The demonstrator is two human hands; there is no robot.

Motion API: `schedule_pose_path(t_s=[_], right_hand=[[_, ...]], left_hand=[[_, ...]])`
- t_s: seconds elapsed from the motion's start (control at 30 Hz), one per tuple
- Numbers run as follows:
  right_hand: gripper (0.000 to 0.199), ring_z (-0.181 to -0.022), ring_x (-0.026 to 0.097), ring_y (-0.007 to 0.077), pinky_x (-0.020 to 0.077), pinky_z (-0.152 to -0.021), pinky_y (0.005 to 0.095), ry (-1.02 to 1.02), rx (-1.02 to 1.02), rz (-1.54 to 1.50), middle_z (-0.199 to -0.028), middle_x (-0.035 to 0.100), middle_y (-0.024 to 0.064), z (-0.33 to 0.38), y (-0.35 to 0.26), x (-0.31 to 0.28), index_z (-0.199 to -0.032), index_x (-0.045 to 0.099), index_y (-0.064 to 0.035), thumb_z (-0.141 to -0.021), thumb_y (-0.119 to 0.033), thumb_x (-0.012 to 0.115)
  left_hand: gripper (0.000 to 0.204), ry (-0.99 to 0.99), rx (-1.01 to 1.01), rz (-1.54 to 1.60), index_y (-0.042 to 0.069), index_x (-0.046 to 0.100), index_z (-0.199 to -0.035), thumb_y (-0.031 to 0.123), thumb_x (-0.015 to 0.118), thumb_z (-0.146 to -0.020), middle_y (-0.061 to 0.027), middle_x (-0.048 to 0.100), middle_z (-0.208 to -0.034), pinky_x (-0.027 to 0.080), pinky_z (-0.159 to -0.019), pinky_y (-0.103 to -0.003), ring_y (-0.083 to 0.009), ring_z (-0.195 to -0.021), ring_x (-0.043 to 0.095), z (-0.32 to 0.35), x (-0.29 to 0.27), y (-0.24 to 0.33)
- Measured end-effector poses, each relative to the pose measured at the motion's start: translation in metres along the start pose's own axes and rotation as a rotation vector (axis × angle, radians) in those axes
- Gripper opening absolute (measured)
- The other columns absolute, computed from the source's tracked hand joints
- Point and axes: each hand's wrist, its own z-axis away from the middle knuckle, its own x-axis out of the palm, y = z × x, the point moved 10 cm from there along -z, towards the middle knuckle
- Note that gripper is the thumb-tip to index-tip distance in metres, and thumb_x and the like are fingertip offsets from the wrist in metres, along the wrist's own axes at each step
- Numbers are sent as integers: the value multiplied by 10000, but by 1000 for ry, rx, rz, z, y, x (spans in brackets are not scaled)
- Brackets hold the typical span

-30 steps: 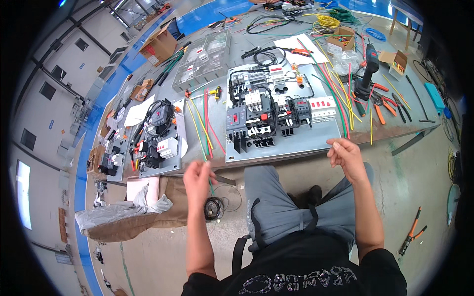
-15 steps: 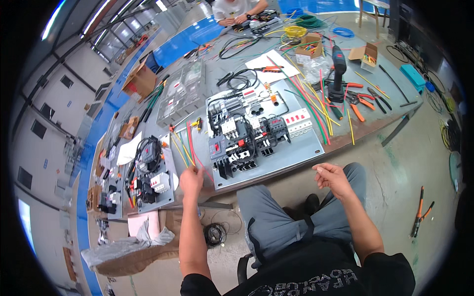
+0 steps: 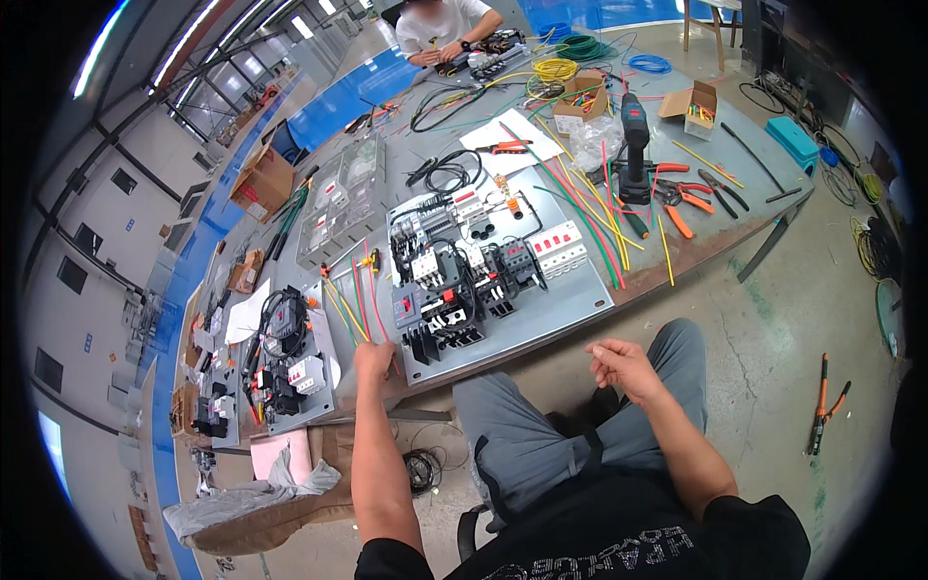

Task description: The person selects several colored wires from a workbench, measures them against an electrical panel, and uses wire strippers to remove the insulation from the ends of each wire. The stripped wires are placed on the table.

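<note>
My left hand (image 3: 372,362) is at the table's near edge, fingers closed over the lower ends of several thin coloured wires (image 3: 354,307). Part of its grip is hidden by the hand itself. Over my lap, my right hand (image 3: 623,369) hangs with thumb and fingers pinched together; anything between them is too small to make out. Between the hands, on the table, lies a grey metal mounting plate (image 3: 527,327) carrying breakers, contactors and black wiring. A white breaker row (image 3: 561,248) sits on its right part.
A second assembled plate (image 3: 319,396) lies left. Right are a cordless drill (image 3: 633,145), orange-handled pliers (image 3: 681,217), loose wires (image 3: 604,227) and open cardboard boxes (image 3: 691,108). Clear-covered cases (image 3: 343,203) stand beyond the left hand. Across the table, a person (image 3: 445,34) works. Long-handled cutters (image 3: 822,406) lie on the floor.
The view has shifted, so the table's things appear slightly further left. My left hand stays at the wire ends, and my right hand keeps its pinch over my lap.
</note>
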Motion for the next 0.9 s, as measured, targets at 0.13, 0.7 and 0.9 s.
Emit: schedule_pose_path(t_s=[0.13, 0.7, 0.9], right_hand=[[258, -658, 636, 95, 539, -606, 251, 13, 7, -6, -831, 686, 29, -1, 6, -5, -1158, 693, -30, -1013, -240, 653], [351, -741, 628, 57, 524, -645, 226, -330, -329, 140, -874, 662, -5, 31, -86, 130, -1298, 632, 23, -986, -132, 676], [254, -680, 603, 54, 506, -593, 220, -384, -464, 95, -846, 646, 27, 58, -130, 139, -1205, 633, 52, -1014, -115, 637]], left_hand=[[262, 15, 52, 239, -6, 610, -692, 193, 615, -862, -103, 597, -587, 460, -406, -357, -211, -453, 606, 15, -10, 19], [104, -531, 376, 1341, 43, 592, -1048, 145, 576, -1038, 14, 497, -683, 351, -446, -241, -89, -492, 439, 293, 13, 162], [167, -790, 427, 1277, -17, 595, -1059, 143, 548, -1056, -77, 598, -819, 489, -518, -280, -158, -593, 579, 353, 71, 200]])
